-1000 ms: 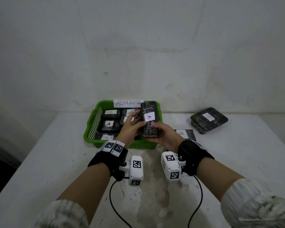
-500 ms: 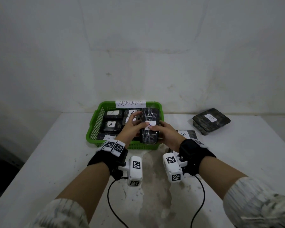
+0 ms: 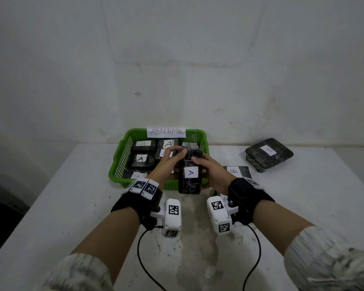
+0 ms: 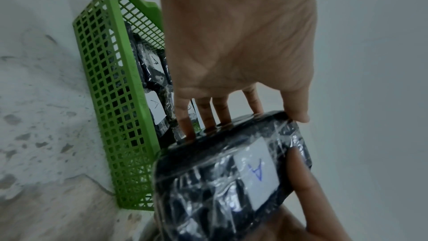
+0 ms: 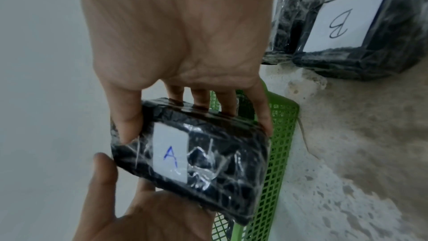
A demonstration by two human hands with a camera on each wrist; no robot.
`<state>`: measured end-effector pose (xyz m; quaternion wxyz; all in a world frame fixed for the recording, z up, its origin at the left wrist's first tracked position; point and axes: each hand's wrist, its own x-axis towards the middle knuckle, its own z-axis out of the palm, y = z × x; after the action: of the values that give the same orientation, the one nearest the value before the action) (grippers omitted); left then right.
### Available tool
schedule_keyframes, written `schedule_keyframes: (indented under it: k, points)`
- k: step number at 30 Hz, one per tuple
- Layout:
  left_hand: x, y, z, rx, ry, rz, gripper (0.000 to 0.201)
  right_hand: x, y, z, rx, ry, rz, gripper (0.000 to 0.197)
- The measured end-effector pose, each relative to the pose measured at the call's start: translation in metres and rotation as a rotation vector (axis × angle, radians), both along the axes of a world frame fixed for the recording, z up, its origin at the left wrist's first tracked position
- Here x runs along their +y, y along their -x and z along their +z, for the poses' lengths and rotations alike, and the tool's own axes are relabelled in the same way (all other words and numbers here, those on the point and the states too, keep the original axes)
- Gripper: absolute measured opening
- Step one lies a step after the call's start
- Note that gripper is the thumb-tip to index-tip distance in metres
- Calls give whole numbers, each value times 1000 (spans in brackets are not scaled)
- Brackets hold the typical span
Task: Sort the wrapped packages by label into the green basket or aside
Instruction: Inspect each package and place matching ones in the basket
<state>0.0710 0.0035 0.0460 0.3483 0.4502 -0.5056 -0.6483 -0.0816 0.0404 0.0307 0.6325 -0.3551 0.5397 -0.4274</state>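
A dark plastic-wrapped package with a white "A" label (image 3: 190, 177) is held up over the front rim of the green basket (image 3: 118, 164). My left hand (image 3: 177, 153) grips its far left end, with fingers behind it and the thumb on its edge. My right hand (image 3: 200, 163) grips the right side, its thumb lying on the labelled face. In the left wrist view the package (image 4: 220, 180) fills the lower middle beside the basket wall (image 4: 111, 116). In the right wrist view the package (image 5: 208, 162) shows its "A" label.
Several "A" packages (image 3: 140, 159) lie in the basket, which carries an "ABNORMAL" sign (image 3: 166, 132). A stack of "B" packages (image 3: 269, 154) sits at the back right. Another "B" package (image 3: 238, 172) lies just behind my right wrist. The white wall stands close behind.
The package has turned in both hands and come lower and nearer to me. Its "A" label, partly covered half a second ago, now shows again.
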Motion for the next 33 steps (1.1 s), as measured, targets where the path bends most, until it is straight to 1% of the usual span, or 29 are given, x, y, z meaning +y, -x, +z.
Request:
schedule_keyframes:
  k: [3, 6, 9, 11, 13, 15, 18, 19, 21, 22, 25, 28, 31, 33]
  points:
    - [1, -1, 0, -22, 10, -10, 28, 3, 1, 1, -6, -18, 33, 46]
    - [3, -3, 2, -7, 31, -42, 36, 6, 4, 6, -126, -32, 67, 53]
    - [3, -6, 1, 12, 74, -78, 52, 4, 9, 13, -260, -19, 82, 61]
    - [2, -5, 1, 9, 95, -97, 58, 0, 9, 16, -253, -15, 79, 61]
    - [3, -3, 3, 5, 115, -92, 57, -4, 8, 18, -202, -15, 65, 57]
    - [3, -1, 5, 23, 143, -84, 58, -4, 6, 19, -176, 1, 43, 49]
    - [2, -1, 7, 40, 164, -86, 58, -3, 2, 19, -221, 35, -17, 44]
    - [2, -1, 7, 42, 164, -84, 58, -2, 1, 19, -245, 55, -40, 38]
    - [2, -1, 5, 44, 160, -81, 59, -1, -1, 20, -277, 101, -89, 20]
    - [2, 0, 4, 49, 155, -74, 59, -1, -2, 20, -281, 120, -105, 15]
    - [2, 0, 1, 71, 155, -52, 60, 0, -6, 23, -256, 174, -116, 12]
    - [2, 1, 2, 78, 175, -72, 62, -1, -10, 20, -183, 205, -108, 8]
    - [3, 0, 2, 92, 177, -74, 62, -2, -13, 19, -141, 227, -138, 14]
    - [2, -1, -1, 124, 159, -71, 59, -3, -15, 18, -111, 237, -142, 12]
